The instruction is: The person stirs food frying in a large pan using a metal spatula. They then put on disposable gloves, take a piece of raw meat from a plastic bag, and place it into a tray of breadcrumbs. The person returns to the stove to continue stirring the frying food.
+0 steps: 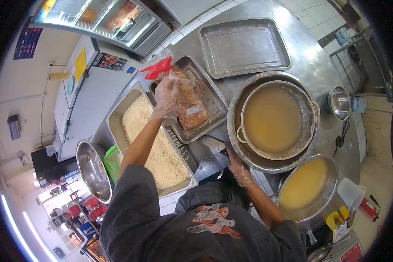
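Observation:
A clear plastic bag of marinated meat (191, 109) rests in a shallow metal tray (216, 98), with a white label on its side. My left hand (167, 95), in a clear plastic glove, grips the gathered neck of this bag. Red plastic (159, 68) sticks out beyond the fingers. At the table's near edge, my gloved right hand (239, 167) is closed around the dark handle of what looks like a knife (213, 144), its broad blade pointing left. Part of that hand is in shadow beside the large basin.
Left of the tray stands a deep metal pan of breading crumbs (163, 160). To the right, a round strainer (275, 119) sits in a large basin (232, 131) of cloudy liquid. Nearer is a bowl of yellow liquid (304, 185). Another metal tray (245, 47) lies farther back.

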{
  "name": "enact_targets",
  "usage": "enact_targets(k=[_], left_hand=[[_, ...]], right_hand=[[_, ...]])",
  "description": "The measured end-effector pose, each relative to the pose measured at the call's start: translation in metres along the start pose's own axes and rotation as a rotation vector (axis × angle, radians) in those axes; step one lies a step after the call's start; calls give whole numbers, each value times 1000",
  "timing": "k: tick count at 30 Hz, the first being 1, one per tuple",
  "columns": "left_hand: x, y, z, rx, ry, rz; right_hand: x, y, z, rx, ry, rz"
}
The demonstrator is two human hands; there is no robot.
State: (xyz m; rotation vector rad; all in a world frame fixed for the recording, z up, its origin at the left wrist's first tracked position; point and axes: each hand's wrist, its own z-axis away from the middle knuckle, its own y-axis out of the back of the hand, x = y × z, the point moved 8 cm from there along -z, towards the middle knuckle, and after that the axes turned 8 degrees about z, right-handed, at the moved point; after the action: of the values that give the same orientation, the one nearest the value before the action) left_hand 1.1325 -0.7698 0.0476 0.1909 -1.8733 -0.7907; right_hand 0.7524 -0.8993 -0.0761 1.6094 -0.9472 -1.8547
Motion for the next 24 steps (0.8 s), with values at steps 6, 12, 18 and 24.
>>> enact_targets(k=[6, 12, 18, 24], left_hand=[[28, 28, 73, -31, 37, 414], [110, 50, 122, 26, -141, 198], [94, 50, 166, 246, 136, 455], [129, 57, 181, 57, -110, 250]], right_hand=[[1, -3, -7, 85, -36, 159], [18, -27, -6, -208, -260, 58], [-54, 35, -17, -173, -94, 102], [-174, 121, -104, 11, 347, -230]])
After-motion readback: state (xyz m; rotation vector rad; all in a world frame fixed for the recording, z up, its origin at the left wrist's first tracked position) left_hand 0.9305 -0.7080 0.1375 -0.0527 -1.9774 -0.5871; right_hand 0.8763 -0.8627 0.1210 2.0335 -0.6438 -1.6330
